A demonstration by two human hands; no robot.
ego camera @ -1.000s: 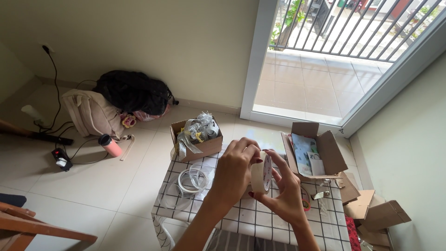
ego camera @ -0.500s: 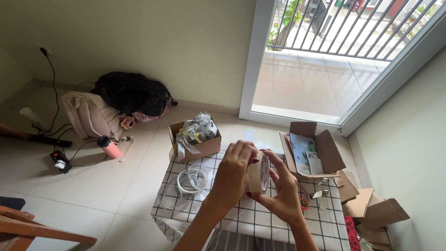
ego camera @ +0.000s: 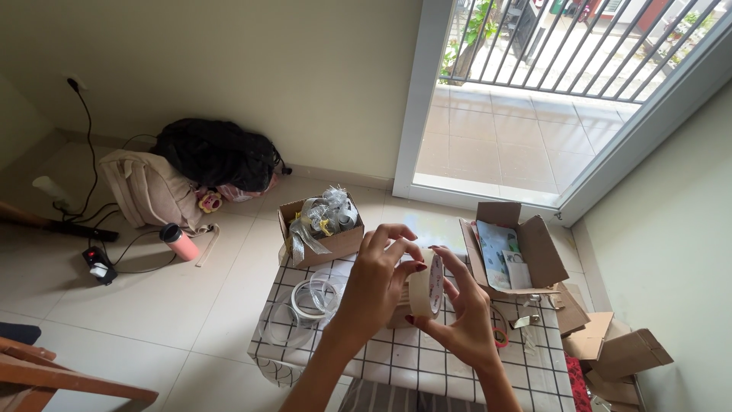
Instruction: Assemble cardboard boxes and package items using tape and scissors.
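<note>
Holding a roll of pale tape (ego camera: 424, 287) up on edge above the bench (ego camera: 427, 370), between both hands. Left hand (ego camera: 379, 278) curled over the near side, fingertips pinching the rim at the top; right hand (ego camera: 463, 322) cupping the roll from below and behind, fingers spread along its face. Looks like feeling round the rim for the loose end. Peeling that end calls for a nail under the edge while the other hand keeps the roll from turning.

On the checked cloth of the bench: a clear plastic ring (ego camera: 313, 299) to the left, and a small cardboard box (ego camera: 324, 243) stuffed with shiny wrapped bits at the far left corner. To the right, an open box (ego camera: 512, 250) with papers inside, and flattened cardboard (ego camera: 619, 352) on the floor by the wall.

Beyond, pale tiled floor (ego camera: 191, 313), with a black bag (ego camera: 217, 152) and a beige bag (ego camera: 149, 189) against the wall, a pink bottle (ego camera: 180, 243), a power strip (ego camera: 97, 263). Glass door (ego camera: 526, 145) opening onto a railed balcony.
</note>
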